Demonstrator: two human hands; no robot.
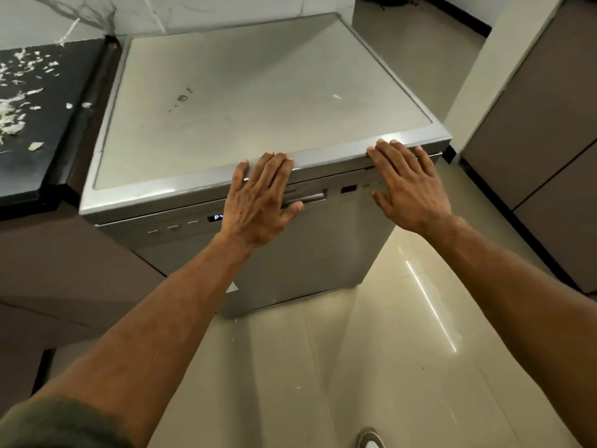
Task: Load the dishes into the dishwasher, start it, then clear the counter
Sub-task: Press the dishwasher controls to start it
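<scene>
A silver freestanding dishwasher point(258, 101) stands in front of me with its door shut. My left hand point(258, 198) lies flat against the top of the door, fingers spread over the front edge and the recessed handle point(310, 198). My right hand point(407, 185) presses flat on the door's upper right, fingers apart, holding nothing. A lit display point(215, 217) glows on the control strip left of my left hand, partly covered. No dishes are in view.
A black counter point(42, 124) at the left is strewn with pale food scraps point(13, 114). Brown cabinets point(542, 150) stand at the right. Glossy beige floor tiles point(387, 350) lie below, with a shoe point(371, 439) at the bottom edge.
</scene>
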